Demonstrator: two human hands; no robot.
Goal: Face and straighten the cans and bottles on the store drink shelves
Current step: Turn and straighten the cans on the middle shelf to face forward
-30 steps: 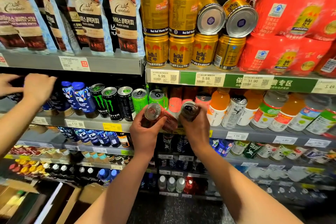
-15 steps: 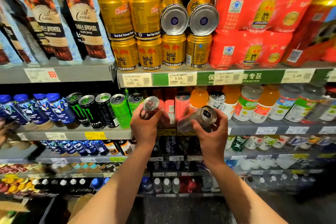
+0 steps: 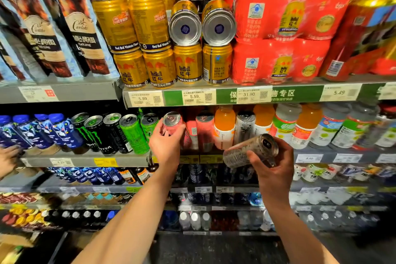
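Note:
My left hand [image 3: 166, 148] grips a pink can [image 3: 174, 123] that stands on the middle drink shelf [image 3: 85, 159], next to two more pink cans [image 3: 203, 130]. My right hand [image 3: 271, 166] holds a silver-grey can [image 3: 249, 150] in front of the shelf, tipped on its side with its top facing up and right. A matching silver can [image 3: 244, 126] stands behind it among orange bottles [image 3: 224, 128]. Left of my left hand are green and black Monster cans [image 3: 113, 133] and blue bottles [image 3: 42, 130].
The shelf above carries stacked gold Red Bull cans [image 3: 158, 66], two of them lying on their sides [image 3: 201, 25], red multipacks [image 3: 285, 28] and coffee pouches [image 3: 70, 28]. Another person's hand [image 3: 7, 157] shows at the left edge. Lower shelves hold more bottles.
The view has shifted right. My right hand has carried the silver can right and down, tipping it further onto its side. My left hand has set the pink can more upright on the shelf.

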